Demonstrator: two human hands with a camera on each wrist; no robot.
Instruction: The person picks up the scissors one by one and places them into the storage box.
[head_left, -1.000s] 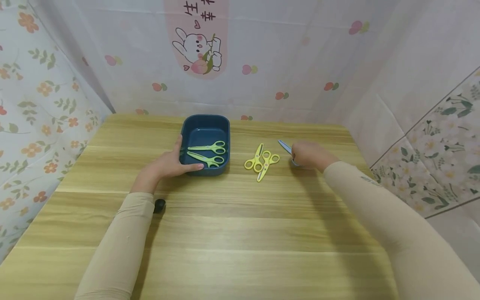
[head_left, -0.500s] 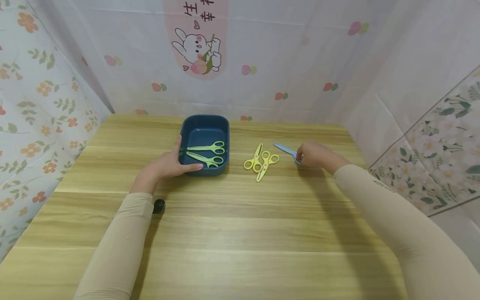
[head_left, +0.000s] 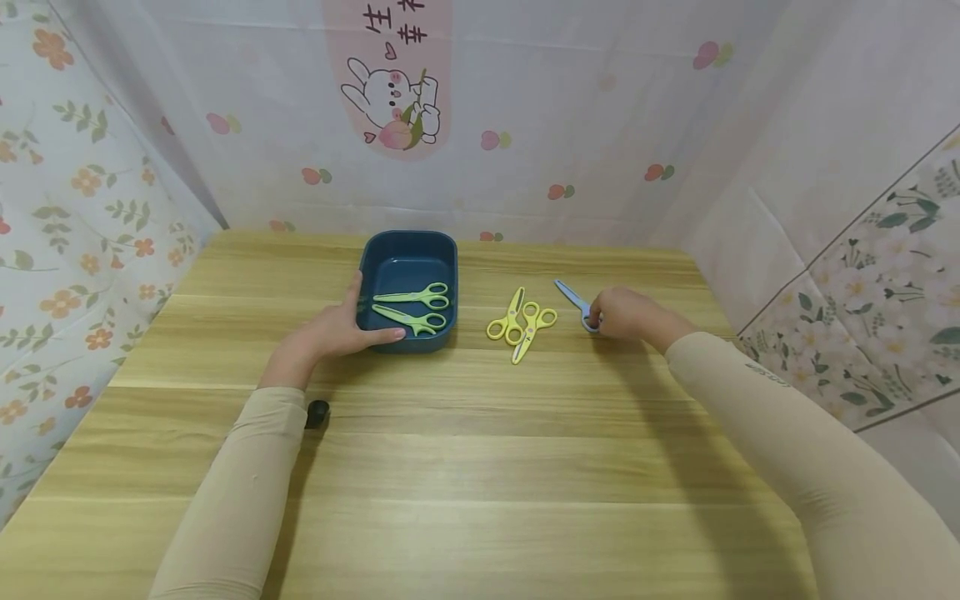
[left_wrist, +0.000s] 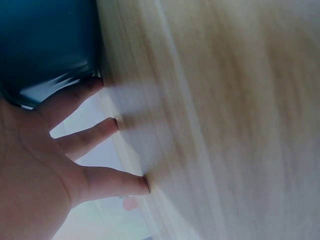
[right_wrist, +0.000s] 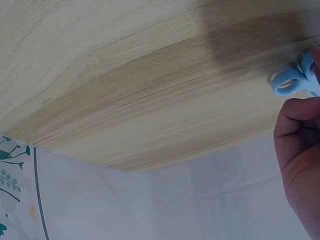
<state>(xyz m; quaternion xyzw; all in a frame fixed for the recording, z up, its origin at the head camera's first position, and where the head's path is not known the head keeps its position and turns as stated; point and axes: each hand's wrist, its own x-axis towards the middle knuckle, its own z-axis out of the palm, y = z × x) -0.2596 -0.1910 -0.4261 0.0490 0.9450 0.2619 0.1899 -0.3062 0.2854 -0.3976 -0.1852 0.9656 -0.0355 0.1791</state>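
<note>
With 12 o'clock taken as straight away from the person, the blue scissors (head_left: 575, 301) are placed at the far side of the desk (head_left: 480, 475), at 3 o'clock from the dark blue tray (head_left: 408, 267). Their handle end is pinched by the curled fingers of the right hand (head_left: 626, 315); how firmly cannot be told, nor whether the desk is cleared by the blades. Both loops are probably best gripped together, so that the blades are not allowed to spread, and the yellow scissors (head_left: 531, 329) at about 8 o'clock should be left unbrushed. The long axis is slanted: the tip is aimed between 10 and 11 o'clock, the handle between 4 and 5. The tray's corner at about 8 o'clock is touched by the left hand (head_left: 333, 329), its fingers spread nearly straight, the thumb laid at the near rim.
</note>
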